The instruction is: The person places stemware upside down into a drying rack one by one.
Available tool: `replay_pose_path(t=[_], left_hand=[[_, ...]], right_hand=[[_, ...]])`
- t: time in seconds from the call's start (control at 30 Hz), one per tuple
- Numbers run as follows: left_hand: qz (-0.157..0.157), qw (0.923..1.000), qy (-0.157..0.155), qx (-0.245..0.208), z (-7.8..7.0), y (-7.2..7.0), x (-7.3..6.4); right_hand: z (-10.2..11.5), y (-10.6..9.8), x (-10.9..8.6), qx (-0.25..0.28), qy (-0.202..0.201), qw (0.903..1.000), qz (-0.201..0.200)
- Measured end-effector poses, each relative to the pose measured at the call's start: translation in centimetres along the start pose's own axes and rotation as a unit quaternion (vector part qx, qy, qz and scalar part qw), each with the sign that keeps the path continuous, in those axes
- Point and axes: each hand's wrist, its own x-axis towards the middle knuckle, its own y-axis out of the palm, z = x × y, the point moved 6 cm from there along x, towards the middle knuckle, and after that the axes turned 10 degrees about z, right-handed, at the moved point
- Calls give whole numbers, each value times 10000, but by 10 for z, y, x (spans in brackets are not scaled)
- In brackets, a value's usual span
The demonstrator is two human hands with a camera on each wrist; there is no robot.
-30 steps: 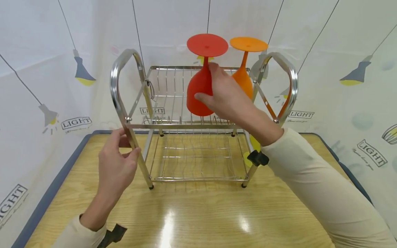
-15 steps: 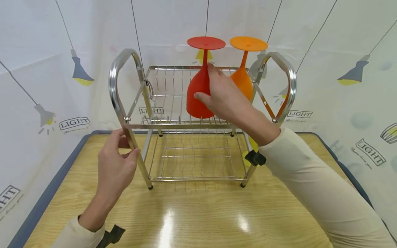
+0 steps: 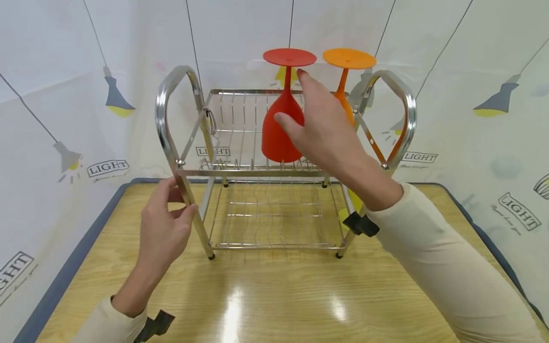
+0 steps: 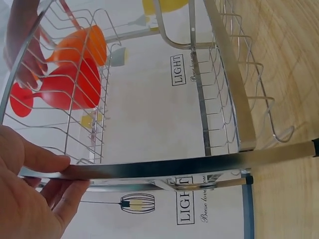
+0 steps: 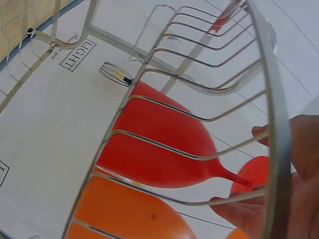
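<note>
A red plastic goblet [image 3: 280, 133] stands upside down on the upper tier of a metal dish rack [image 3: 266, 174]. Beside it on the right, an orange goblet [image 3: 349, 58] is also inverted, partly behind my right hand [image 3: 328, 128]. That hand is spread around the red goblet's near right side. Its thumb and fingers are parted, and in the right wrist view they sit apart from the thin stem [image 5: 229, 175]. With thumb and fingers, my left hand [image 3: 165, 224] grips the rack's left front post; the left wrist view shows the thumb [image 4: 47, 160] on the metal bar.
The rack's lower wire tier [image 3: 274, 214] is close above the wooden table [image 3: 274, 290]. Curved metal handles [image 3: 162, 112] rise at both ends. Something yellow [image 3: 344, 216] shows behind the right leg. A white printed sheet [image 3: 55, 109] surrounds the table.
My right hand has loosened from the red goblet, its fingers parting from the stem and shifting rightward. The goblet stays on the rack. My left hand keeps its grip on the post.
</note>
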Motion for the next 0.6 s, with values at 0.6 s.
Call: replay_pose_path(t=[0.6], left_hand=[[284,9984,188,-442,8,2,0]], right_hand=[[6,-26,-67,854,-1263,9801,-1272]])
